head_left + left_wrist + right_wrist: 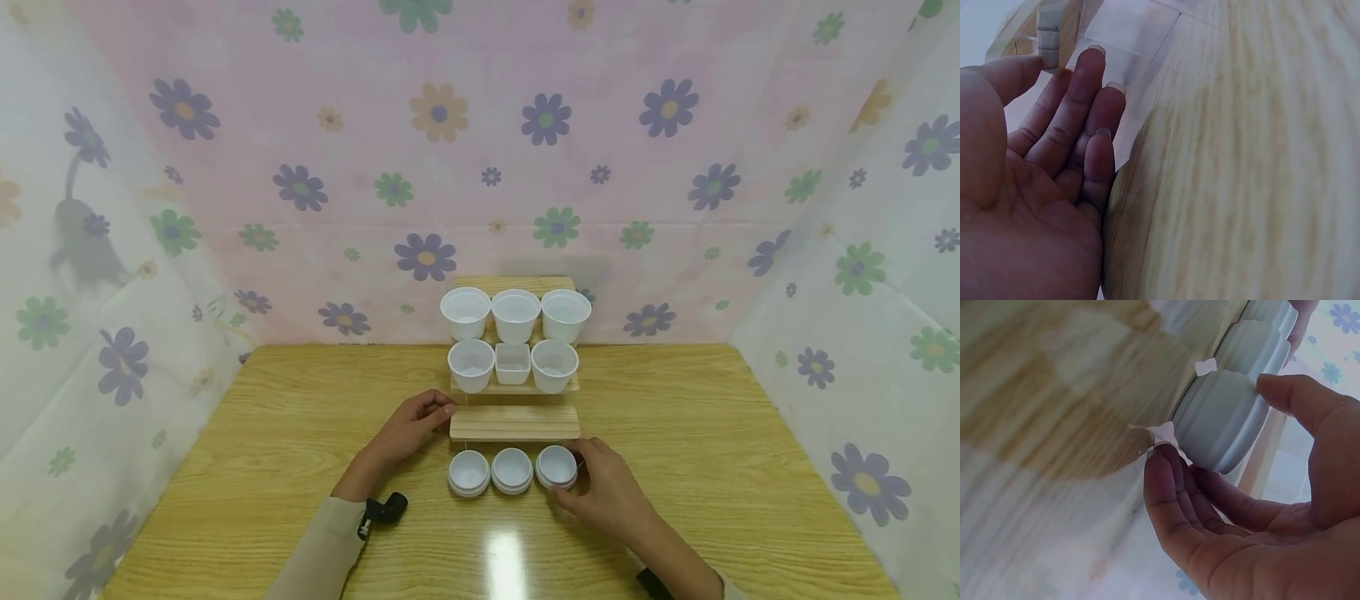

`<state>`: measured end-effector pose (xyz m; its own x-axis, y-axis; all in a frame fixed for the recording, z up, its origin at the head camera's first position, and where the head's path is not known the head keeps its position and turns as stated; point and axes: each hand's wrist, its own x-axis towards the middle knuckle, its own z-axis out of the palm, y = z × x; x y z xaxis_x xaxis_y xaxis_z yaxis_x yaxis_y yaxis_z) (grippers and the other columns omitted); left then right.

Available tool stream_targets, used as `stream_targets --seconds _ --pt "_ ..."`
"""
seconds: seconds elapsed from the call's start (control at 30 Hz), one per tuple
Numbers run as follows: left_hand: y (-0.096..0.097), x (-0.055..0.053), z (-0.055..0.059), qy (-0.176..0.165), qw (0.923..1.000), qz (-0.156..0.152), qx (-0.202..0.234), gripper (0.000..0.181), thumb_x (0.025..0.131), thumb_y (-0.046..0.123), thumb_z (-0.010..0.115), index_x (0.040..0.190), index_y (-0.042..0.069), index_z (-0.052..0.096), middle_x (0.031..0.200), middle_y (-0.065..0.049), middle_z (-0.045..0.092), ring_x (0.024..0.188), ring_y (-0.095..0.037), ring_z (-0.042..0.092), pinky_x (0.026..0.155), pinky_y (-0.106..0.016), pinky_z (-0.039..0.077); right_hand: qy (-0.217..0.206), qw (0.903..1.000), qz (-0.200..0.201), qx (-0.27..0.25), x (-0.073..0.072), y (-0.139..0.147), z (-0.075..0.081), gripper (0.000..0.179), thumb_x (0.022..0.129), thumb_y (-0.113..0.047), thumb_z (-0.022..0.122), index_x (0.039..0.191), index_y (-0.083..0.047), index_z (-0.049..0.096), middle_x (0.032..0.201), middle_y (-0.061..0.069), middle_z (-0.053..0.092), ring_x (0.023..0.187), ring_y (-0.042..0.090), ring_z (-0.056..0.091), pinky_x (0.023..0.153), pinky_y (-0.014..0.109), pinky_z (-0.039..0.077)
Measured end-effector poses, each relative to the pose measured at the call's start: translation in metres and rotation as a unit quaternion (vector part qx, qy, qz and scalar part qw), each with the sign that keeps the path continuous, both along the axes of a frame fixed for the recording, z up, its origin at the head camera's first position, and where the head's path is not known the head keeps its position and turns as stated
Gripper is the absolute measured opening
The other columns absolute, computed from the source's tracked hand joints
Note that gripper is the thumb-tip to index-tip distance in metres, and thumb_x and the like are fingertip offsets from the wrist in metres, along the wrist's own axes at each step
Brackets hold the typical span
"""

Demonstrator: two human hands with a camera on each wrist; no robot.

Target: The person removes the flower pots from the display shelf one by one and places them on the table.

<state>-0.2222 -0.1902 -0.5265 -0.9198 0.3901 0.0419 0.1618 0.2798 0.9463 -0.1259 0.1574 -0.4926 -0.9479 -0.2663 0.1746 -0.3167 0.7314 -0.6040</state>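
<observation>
A tiered wooden display stand [514, 423] with clear side panels stands in the middle of the table. At the left end of its lowest board, my left hand [417, 423] holds the board's edge. The left wrist view shows the thumb against the board end [1050, 37], with the other fingers bent beneath and beside it. Three small white cups [512, 472] stand in a row on the table before the stand. My right hand [609, 492] grips the rightmost small white cup [1225, 419], thumb on one side and fingers on the other.
On the stand's upper tiers sit three larger round white cups [515, 317] and, below them, two round cups [471, 367] flanking a square one [512, 364]. The wooden table [315, 400] ends at a flowered cloth [480, 192] behind and at both sides.
</observation>
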Motion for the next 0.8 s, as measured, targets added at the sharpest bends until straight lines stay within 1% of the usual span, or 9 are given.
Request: stream_targets --seconds 0.2,0.37,0.53,0.67,0.8 --pt "0.000 0.001 0.000 -0.003 1.0000 0.001 0.001 0.024 0.113 0.025 0.056 0.122 0.006 0.067 0.107 -0.007 0.071 0.102 -0.030 0.066 0.091 -0.036 0.054 0.004 1.0000 0.007 -0.001 -0.002 0.002 0.001 0.054 0.078 -0.022 0.097 0.120 -0.001 0.071 0.102 0.002 0.066 0.089 0.011 0.060 0.076 0.026 0.055" --pt "0.000 0.001 0.001 -0.005 1.0000 0.002 -0.001 0.024 0.113 0.025 0.057 0.122 0.006 0.067 0.107 -0.007 0.071 0.101 -0.029 0.066 0.091 -0.036 0.054 -0.010 0.9998 0.010 -0.013 -0.002 0.003 0.004 0.052 0.081 -0.026 0.095 0.119 -0.001 0.072 0.100 0.001 0.064 0.086 0.013 0.062 0.075 0.025 0.056" --pt "0.000 0.001 0.000 -0.003 1.0000 0.001 -0.003 0.024 0.113 0.025 0.057 0.122 0.006 0.067 0.107 -0.007 0.071 0.101 -0.027 0.066 0.090 -0.036 0.054 -0.030 0.9995 -0.001 -0.011 -0.001 0.003 0.011 0.047 0.084 -0.030 0.093 0.117 -0.004 0.071 0.100 0.001 0.064 0.089 0.015 0.063 0.078 0.028 0.057" --pt "0.000 0.001 0.000 -0.004 1.0000 0.001 -0.001 0.023 0.113 0.025 0.057 0.122 0.006 0.067 0.107 -0.007 0.071 0.101 -0.027 0.066 0.089 -0.035 0.054 -0.031 0.9995 -0.010 -0.008 -0.003 0.004 0.017 0.043 0.087 -0.032 0.091 0.114 -0.006 0.070 0.101 0.002 0.064 0.092 0.015 0.063 0.081 0.032 0.058" --pt "0.000 0.001 0.001 -0.005 1.0000 0.002 0.000 0.023 0.113 0.024 0.057 0.122 0.006 0.067 0.107 -0.007 0.071 0.101 -0.027 0.066 0.090 -0.035 0.054 -0.024 0.9995 -0.014 -0.015 -0.005 0.007 0.023 0.043 0.088 -0.031 0.090 0.115 -0.005 0.069 0.105 0.004 0.066 0.095 0.019 0.066 0.084 0.038 0.059"
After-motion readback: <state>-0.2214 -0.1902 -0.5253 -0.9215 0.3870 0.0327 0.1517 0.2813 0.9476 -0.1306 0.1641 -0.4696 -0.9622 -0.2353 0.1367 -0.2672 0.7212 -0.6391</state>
